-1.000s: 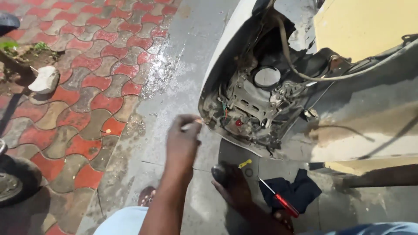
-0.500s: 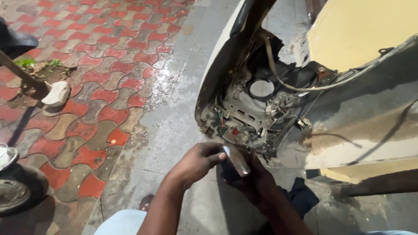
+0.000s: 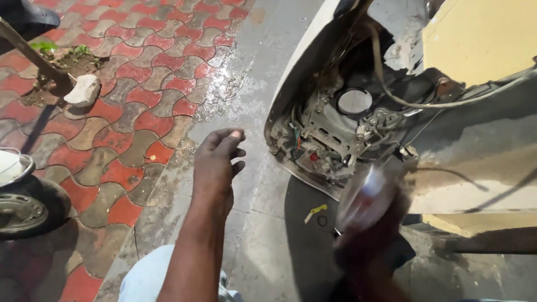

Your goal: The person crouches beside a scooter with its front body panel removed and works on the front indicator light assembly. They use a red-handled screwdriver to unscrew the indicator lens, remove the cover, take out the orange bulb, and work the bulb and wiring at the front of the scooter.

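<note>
My left hand (image 3: 217,162) hangs over the wet pavement with loose, slightly spread fingers and holds nothing. My right hand (image 3: 366,237) is blurred by motion and grips a small clear bottle or can (image 3: 362,197) with a red and white label, lifted toward the opened scooter body (image 3: 330,128). Inside the white panel I see wiring, a metal bracket and a round pale part (image 3: 354,101). A grey cable (image 3: 403,100) loops across the opening.
A dark mat (image 3: 307,235) lies under the scooter with a small yellow piece (image 3: 315,211) and a ring on it. Red and grey paving (image 3: 128,95) spreads left, with a stone (image 3: 81,90) and a scooter wheel (image 3: 25,207). Yellow bodywork (image 3: 481,39) is at the upper right.
My hands were together low over the mat; now the left hand has drawn away to the left, empty, and the right hand has lifted the bottle toward the scooter opening.
</note>
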